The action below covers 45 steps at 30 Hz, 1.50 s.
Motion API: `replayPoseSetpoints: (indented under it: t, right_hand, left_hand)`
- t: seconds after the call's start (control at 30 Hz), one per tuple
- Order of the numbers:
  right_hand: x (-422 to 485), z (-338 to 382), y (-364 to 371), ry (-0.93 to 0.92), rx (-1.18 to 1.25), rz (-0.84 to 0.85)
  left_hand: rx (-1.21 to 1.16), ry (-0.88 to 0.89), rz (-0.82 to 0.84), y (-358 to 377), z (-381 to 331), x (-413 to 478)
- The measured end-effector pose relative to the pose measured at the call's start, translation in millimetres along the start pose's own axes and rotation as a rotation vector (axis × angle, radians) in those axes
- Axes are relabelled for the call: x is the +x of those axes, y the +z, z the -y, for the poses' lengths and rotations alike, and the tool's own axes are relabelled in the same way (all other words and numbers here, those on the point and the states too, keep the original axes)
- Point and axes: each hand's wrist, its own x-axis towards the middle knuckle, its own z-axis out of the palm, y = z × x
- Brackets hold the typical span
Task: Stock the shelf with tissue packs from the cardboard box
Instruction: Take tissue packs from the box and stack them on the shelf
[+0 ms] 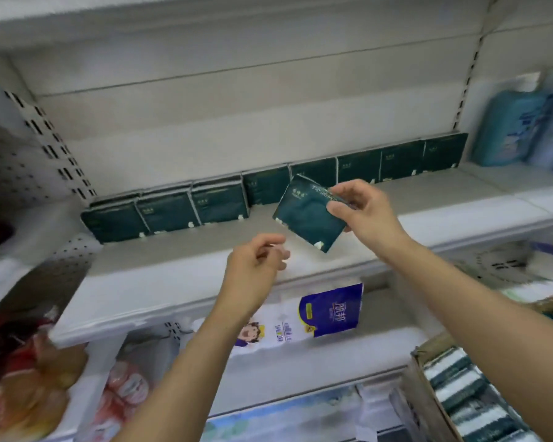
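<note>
- Right hand: is pinching one dark green tissue pack by its upper right corner, thumb on the face and fingers behind. The pack is hanging tilted in the air above the shelf, touching nothing else.
- Left hand: is hovering just below and left of the held pack, fingers loosely curled and carrying nothing. It is probably waiting to steady or square the pack.
- Stocked row: matching green packs are standing upright, faces out, side by side along the back of the shelf. This is likely meant to show the labels and leave the front free for a second row.
- Placement judgement: the held pack is facing the open strip in front of the row and needs levelling before it is set down.
- Cardboard box: is sitting low at the right, near the right forearm, keeping supply within reach. More packs are lying inside on edge.
- Purple-and-white tissue bundle: is occupying the tier below.
- Blue packages: are standing in the neighbouring bay at right.
</note>
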Motion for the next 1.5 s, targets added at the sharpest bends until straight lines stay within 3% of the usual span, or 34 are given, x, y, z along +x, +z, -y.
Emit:
replayPoseSetpoints:
  t: [0.13,0.27,0.4,0.57,0.87,1.03,1.1,1.23,1.4,1.5]
  right_hand:
    - [40.1,-16.4,37.2,-0.200,-0.512,0.100]
    - [68.0,-32.6,65.1,-0.199,-0.785,0.055]
    - [91.2,-34.2,88.3,-0.126,-0.894,0.061]
    - [107.8,-41.8,109.9,-0.197,-0.870,-0.019]
    - [118.4,-51.9,124.1,-0.240,-0.785,-0.048]
    - [111.7,-47.2,117.7,-0.146,-0.955,0.037]
    - [100.3,-45.8,105.3,-0.111,-0.915,0.020]
    - [62.0,-47.0,60.3,-0.242,-0.873,-0.034]
    - [4.4,-53.3,-5.7,-0.383,-0.794,-0.098]
    - [-31.9,-62.0,-51.3,-0.357,-0.786,-0.099]
  left_hand:
    - [0.236,0.074,-0.085,-45.1,18.7,57.1]
    - [0.617,0.134,-0.254,-79.6,28.4,104.1]
    - [0.989,0.215,-0.263,-102.5,32.0,146.0]
    - [1.171,0.352,-0.191,-113.0,47.6,178.3]
    - [1.201,0.426,-0.217,-113.7,57.8,197.2]
    - [1.164,0.390,-0.172,-114.1,52.0,192.9]
    - [1.027,0.373,-0.132,-106.5,42.4,182.2]
    - [0.675,0.379,-0.062,-62.2,18.1,135.2]
    - [0.457,0.552,0.049,20.3,2.5,64.8]
    - [0.370,0.537,0.119,75.2,2.5,26.0]
